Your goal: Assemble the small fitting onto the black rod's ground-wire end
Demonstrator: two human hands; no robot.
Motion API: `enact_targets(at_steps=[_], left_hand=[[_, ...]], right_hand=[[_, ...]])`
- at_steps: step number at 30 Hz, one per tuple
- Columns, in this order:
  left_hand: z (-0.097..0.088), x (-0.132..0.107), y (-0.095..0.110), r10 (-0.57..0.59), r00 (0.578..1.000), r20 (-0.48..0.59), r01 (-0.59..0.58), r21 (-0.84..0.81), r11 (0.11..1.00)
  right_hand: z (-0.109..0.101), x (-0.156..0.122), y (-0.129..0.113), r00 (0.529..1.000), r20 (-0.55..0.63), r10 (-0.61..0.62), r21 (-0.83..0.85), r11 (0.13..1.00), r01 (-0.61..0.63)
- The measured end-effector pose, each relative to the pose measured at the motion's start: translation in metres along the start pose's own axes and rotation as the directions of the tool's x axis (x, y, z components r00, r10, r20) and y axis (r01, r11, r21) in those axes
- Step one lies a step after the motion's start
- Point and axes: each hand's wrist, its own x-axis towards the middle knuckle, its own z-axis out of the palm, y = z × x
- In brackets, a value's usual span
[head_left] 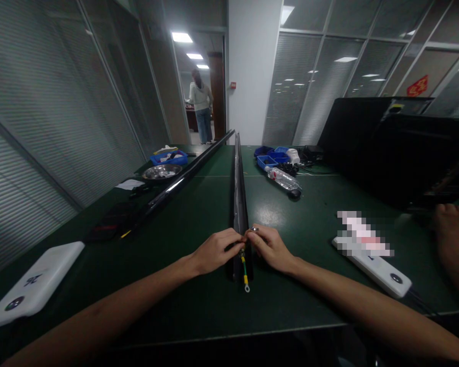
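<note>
Black rail (239, 199) ends short of table edge (260, 334)

The one camera sits on my head, above the near edge (283, 331) of the green table (191, 214), and looks forward and down. My forearms (137, 285) reach in from the lower left and lower right, so my left hand (219, 252) and right hand (270, 250) lie close to the lens, just below the middle of the view. Past them it faces along the tabletop to the white pillar (252, 76), well away from me, and it is wide enough to take in glazed partitions (26, 153) on both sides
</note>
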Motion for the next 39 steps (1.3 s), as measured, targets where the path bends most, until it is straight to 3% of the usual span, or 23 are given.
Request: enact_targets(at_steps=[13, 27, 39], left_hand=[[0.0028, -0.001, -0.004, 0.019, 1.0, -0.016, -0.018, 0.009, 1.0], [-0.0005, -0.0004, 0.0008, -0.01, 1.0, -0.009, 0.009, -0.009, 1.0], [-0.0015, 0.0001, 0.0, -0.003, 1.0, 0.004, 0.003, -0.004, 1.0]], right_hand=[[-0.0005, 0.0007, -0.0024, 0.999, -0.009, -0.053, -0.041, 0.998, 0.053], [0.0001, -0.0008, 0.0015, 1.0, 0.014, -0.008, 0.02, 1.0, 0.007], [0.0006, 0.001, -0.0019, 1.0, -0.016, -0.024, -0.04, 0.999, 0.024]])
